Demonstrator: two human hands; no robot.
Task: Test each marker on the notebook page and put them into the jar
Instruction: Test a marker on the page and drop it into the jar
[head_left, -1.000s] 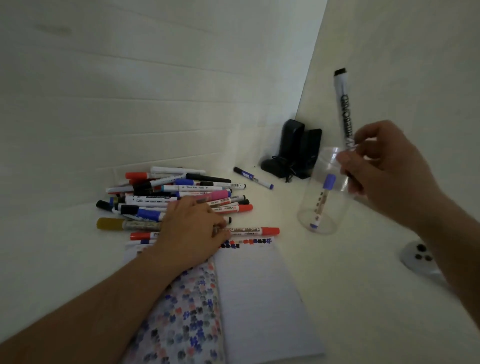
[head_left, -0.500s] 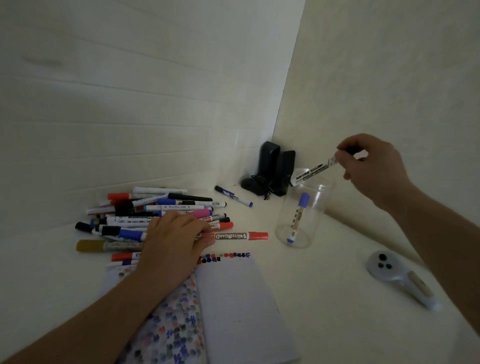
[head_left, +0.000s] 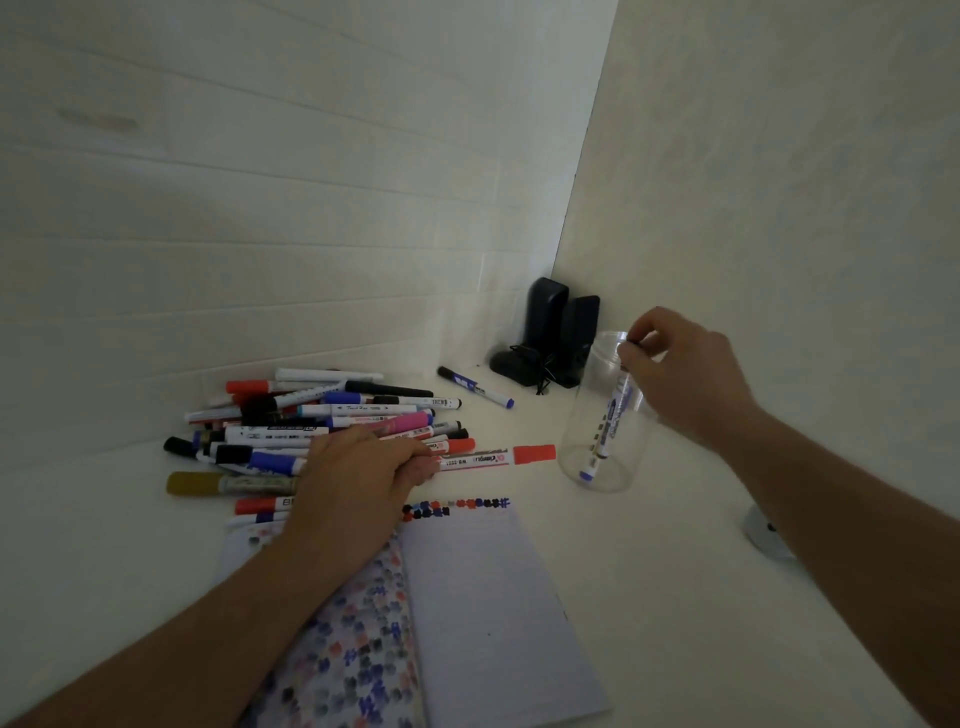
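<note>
My right hand (head_left: 691, 374) pinches the black cap end of a white marker (head_left: 625, 382) that hangs down inside the clear jar (head_left: 574, 431), above the jar's rim. A blue-tipped marker (head_left: 591, 467) leans inside the same jar. My left hand (head_left: 363, 470) grips one end of a red-capped marker (head_left: 498, 457) lying at the near edge of the marker pile (head_left: 322, 415). The open notebook (head_left: 478, 613) lies in front of me, with a row of coloured test marks (head_left: 457, 506) along the top of its lined page.
A lone blue marker (head_left: 475, 387) lies between the pile and two black speakers (head_left: 553, 332) in the wall corner. A white controller (head_left: 763, 532) sits on the table under my right forearm. Walls close off the back and right.
My right hand brought the black-capped marker from held upright above the jar down into it. My left hand's fingers closed round the red-capped marker.
</note>
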